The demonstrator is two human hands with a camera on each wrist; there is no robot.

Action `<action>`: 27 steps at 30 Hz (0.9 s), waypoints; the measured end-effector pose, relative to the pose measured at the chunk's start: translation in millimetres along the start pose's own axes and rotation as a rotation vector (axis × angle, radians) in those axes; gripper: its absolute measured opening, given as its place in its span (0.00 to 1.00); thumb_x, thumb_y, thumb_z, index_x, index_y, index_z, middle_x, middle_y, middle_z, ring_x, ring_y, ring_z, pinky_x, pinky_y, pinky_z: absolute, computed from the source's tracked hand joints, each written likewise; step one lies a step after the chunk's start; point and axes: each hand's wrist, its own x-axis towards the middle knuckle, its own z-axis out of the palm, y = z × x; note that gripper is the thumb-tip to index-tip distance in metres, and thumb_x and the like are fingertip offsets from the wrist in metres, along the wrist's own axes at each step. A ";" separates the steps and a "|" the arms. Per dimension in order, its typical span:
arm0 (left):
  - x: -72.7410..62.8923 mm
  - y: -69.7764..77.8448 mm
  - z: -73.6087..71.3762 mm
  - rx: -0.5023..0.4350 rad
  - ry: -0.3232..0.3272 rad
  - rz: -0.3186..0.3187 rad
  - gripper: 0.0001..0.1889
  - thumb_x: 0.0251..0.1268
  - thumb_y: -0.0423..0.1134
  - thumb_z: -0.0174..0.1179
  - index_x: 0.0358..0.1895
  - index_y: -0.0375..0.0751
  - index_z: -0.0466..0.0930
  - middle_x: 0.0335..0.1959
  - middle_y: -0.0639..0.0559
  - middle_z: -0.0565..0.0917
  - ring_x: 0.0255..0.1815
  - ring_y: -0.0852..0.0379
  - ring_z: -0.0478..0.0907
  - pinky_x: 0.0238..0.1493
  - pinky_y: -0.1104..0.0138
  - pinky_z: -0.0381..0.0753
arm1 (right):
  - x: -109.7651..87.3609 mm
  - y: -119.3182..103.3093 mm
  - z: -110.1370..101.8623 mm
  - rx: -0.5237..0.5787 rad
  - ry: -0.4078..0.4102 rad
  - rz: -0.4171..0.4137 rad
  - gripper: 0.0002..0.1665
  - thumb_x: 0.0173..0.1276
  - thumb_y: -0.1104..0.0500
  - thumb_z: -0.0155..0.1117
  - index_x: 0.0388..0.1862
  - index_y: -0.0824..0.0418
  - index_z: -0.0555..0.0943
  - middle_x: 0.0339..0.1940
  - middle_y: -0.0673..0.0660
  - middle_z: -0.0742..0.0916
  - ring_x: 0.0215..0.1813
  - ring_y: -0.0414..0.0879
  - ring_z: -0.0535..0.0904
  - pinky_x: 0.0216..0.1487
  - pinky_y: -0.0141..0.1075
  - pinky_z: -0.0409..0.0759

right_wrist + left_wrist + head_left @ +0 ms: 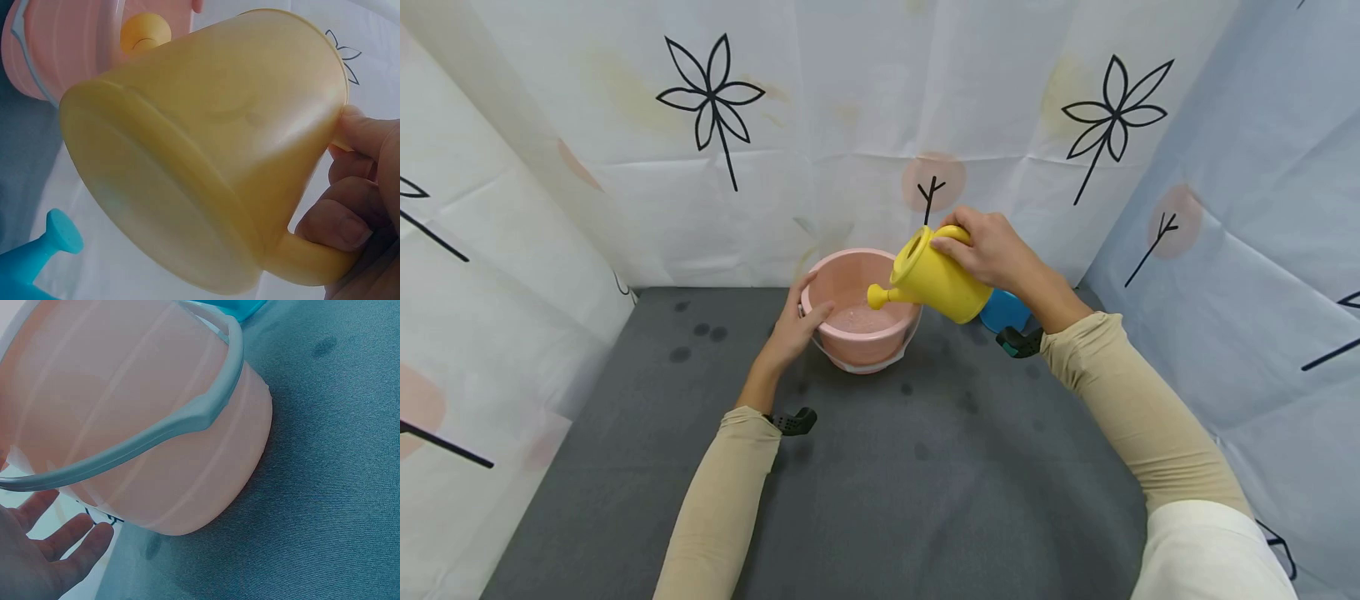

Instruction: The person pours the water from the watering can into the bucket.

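Note:
My right hand (pixel 992 246) grips the handle of a yellow watering can (pixel 943 283). The can is tipped left, its round sprinkler head (pixel 877 297) over the pink bucket (pixel 865 354). Rippled water shows in the bottom of the bucket. At the bucket's left side my left hand (pixel 793 325) holds the rim, thumb lying over the edge; in the left wrist view several fingers (pixel 87 550) reach out loosely beside the wall. A pale carrying handle (pixel 156 428) hangs down along the bucket's front. The right wrist view shows the can's base (pixel 156 206) and fingers curled through its handle.
Behind the yellow can stands a blue watering can (pixel 47 250), partly hidden in the head view. Dark wet spots (pixel 680 354) mark the grey table surface (pixel 880 500). White cloth walls (pixel 850 108) with printed flowers enclose the table at the back and sides.

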 end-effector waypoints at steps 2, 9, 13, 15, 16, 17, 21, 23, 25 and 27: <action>-0.2 -0.3 0.2 0.006 0.002 -0.003 0.40 0.77 0.46 0.56 0.84 0.51 0.44 0.84 0.36 0.40 0.83 0.37 0.48 0.75 0.43 0.64 | 0.4 0.1 0.2 0.001 -0.002 0.004 0.15 0.78 0.55 0.60 0.52 0.66 0.77 0.35 0.63 0.82 0.33 0.51 0.75 0.38 0.40 0.75; 0.0 -1.0 0.0 0.008 -0.003 -0.005 0.40 0.77 0.46 0.56 0.84 0.52 0.43 0.84 0.35 0.41 0.80 0.35 0.57 0.69 0.45 0.70 | 1.5 -0.9 0.0 -0.006 0.002 -0.005 0.16 0.78 0.55 0.61 0.52 0.66 0.77 0.35 0.64 0.83 0.33 0.52 0.76 0.39 0.41 0.76; 0.3 -1.1 0.0 0.016 0.004 0.000 0.40 0.77 0.46 0.56 0.83 0.52 0.44 0.84 0.35 0.42 0.81 0.35 0.55 0.72 0.44 0.68 | 3.0 -0.6 0.1 -0.008 -0.006 -0.001 0.16 0.78 0.55 0.60 0.53 0.66 0.77 0.35 0.64 0.83 0.33 0.52 0.76 0.39 0.42 0.76; 0.2 -1.0 0.0 0.022 0.010 -0.005 0.40 0.76 0.47 0.56 0.83 0.52 0.45 0.84 0.35 0.42 0.82 0.36 0.53 0.74 0.43 0.66 | 3.5 -0.7 0.1 -0.005 -0.013 0.004 0.16 0.78 0.55 0.60 0.53 0.66 0.77 0.35 0.63 0.83 0.34 0.52 0.75 0.39 0.42 0.76; 0.0 -0.9 -0.1 0.024 0.014 -0.010 0.40 0.76 0.47 0.56 0.83 0.53 0.45 0.84 0.36 0.43 0.82 0.36 0.52 0.74 0.43 0.65 | 3.6 -1.1 0.1 -0.005 -0.017 0.003 0.16 0.79 0.54 0.59 0.53 0.66 0.77 0.35 0.63 0.82 0.34 0.52 0.75 0.39 0.41 0.75; -0.2 -0.8 0.0 0.024 0.015 -0.013 0.40 0.76 0.47 0.57 0.83 0.53 0.45 0.84 0.36 0.43 0.82 0.36 0.52 0.74 0.43 0.65 | 3.5 -1.7 -0.1 -0.004 -0.019 0.004 0.16 0.79 0.54 0.59 0.53 0.66 0.77 0.35 0.63 0.82 0.34 0.52 0.75 0.39 0.41 0.75; -0.6 -0.5 0.6 0.019 0.018 -0.017 0.40 0.76 0.46 0.57 0.83 0.51 0.45 0.83 0.34 0.45 0.80 0.36 0.56 0.73 0.45 0.67 | 3.0 -3.6 -0.7 -0.007 -0.026 0.004 0.16 0.78 0.54 0.60 0.53 0.66 0.77 0.36 0.63 0.83 0.34 0.52 0.76 0.39 0.41 0.76; -0.7 -0.3 0.9 0.007 0.013 -0.017 0.40 0.76 0.45 0.57 0.83 0.51 0.45 0.83 0.34 0.46 0.79 0.36 0.59 0.72 0.45 0.68 | 3.1 -3.9 -0.8 -0.008 -0.027 0.005 0.16 0.78 0.54 0.60 0.53 0.67 0.77 0.35 0.63 0.83 0.34 0.52 0.76 0.39 0.41 0.76; -0.7 -0.1 0.8 0.002 0.012 -0.018 0.41 0.76 0.45 0.57 0.84 0.51 0.44 0.83 0.33 0.47 0.79 0.36 0.60 0.71 0.46 0.69 | 3.7 -3.5 -0.6 -0.011 -0.026 0.004 0.16 0.78 0.54 0.60 0.53 0.66 0.77 0.35 0.63 0.83 0.34 0.52 0.76 0.39 0.40 0.76; -0.5 -0.3 0.6 0.001 0.009 -0.017 0.41 0.76 0.45 0.57 0.84 0.51 0.44 0.83 0.33 0.47 0.79 0.36 0.60 0.72 0.46 0.69 | 4.2 -3.3 -0.4 -0.011 -0.026 0.004 0.16 0.79 0.54 0.59 0.53 0.66 0.77 0.35 0.63 0.83 0.33 0.52 0.76 0.38 0.40 0.76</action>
